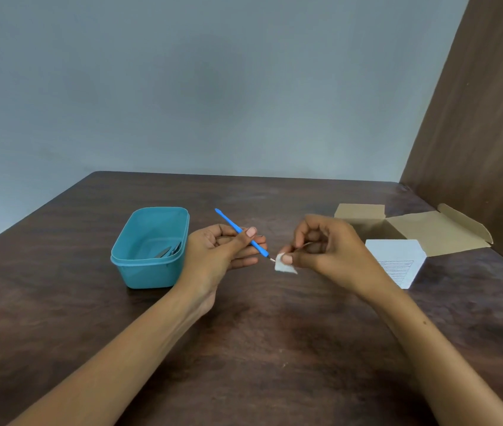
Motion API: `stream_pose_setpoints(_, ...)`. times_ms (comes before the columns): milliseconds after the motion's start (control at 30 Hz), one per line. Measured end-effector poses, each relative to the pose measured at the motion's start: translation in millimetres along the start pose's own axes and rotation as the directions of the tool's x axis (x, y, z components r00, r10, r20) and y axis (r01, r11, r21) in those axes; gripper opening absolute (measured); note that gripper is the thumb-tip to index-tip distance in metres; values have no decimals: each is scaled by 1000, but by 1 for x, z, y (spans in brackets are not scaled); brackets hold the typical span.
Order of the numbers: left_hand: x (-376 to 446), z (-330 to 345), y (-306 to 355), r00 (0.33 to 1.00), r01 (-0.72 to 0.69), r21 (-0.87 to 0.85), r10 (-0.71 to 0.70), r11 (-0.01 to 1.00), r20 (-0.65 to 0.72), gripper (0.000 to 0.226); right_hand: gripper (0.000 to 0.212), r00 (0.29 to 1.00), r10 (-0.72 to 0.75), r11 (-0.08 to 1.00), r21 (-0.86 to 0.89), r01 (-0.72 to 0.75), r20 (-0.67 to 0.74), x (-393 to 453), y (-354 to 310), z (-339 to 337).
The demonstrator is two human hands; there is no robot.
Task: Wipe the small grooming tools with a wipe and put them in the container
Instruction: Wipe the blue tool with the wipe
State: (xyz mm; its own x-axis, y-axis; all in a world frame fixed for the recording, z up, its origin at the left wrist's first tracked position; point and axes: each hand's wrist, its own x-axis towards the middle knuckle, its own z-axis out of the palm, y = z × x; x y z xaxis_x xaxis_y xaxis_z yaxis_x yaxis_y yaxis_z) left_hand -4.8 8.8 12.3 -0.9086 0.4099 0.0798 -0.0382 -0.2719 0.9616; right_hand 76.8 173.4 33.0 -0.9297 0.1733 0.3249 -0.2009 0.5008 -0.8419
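Observation:
My left hand (228,252) pinches a thin blue grooming tool (231,224) above the table, its handle slanting up to the left and its metal tip pointing down to the right. My right hand (324,247) holds a small white wipe (284,267) between thumb and fingers, and the wipe touches the tool's tip. A teal plastic container (127,256) stands open just left of my left hand, with a couple of dark metal tools (168,251) lying inside it.
An opened brown cardboard box (428,232) lies at the right with its flaps spread. A white printed card or box (397,259) rests in front of it. A brown panel (484,133) rises along the table's right side; a grey wall stands behind.

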Motion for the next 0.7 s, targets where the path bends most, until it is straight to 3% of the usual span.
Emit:
stream_pose_setpoints(133, -1, 0, 2, 1000, 16, -45, -15, 999, 27, 24, 26, 983, 179, 942, 296, -158, -45, -1, 0, 3)
stream_pose_setpoints(533, 0, 0, 10, 1000, -13, -54, 13, 998, 7, 17, 27, 918, 313, 706, 587, -396, 242, -3, -6, -1)
stream_pose_setpoints(600, 1, -1, 13, 1000, -30, -37, 30, 999, -9, 17, 26, 933, 318, 763, 540, -357, 168, -2, -4, 2)
stream_pose_setpoints(633, 0, -1, 16, 999, -46, -21, 45, 999, -16, 16, 26, 959, 279, 855, 439, -274, 55, -2, -2, 4)
stream_pose_setpoints(700, 0, -3, 23, 997, -80, 19, 80, 997, -18, 14, 26, 975, 57, 998, 26, -53, -215, 1, 5, 11)
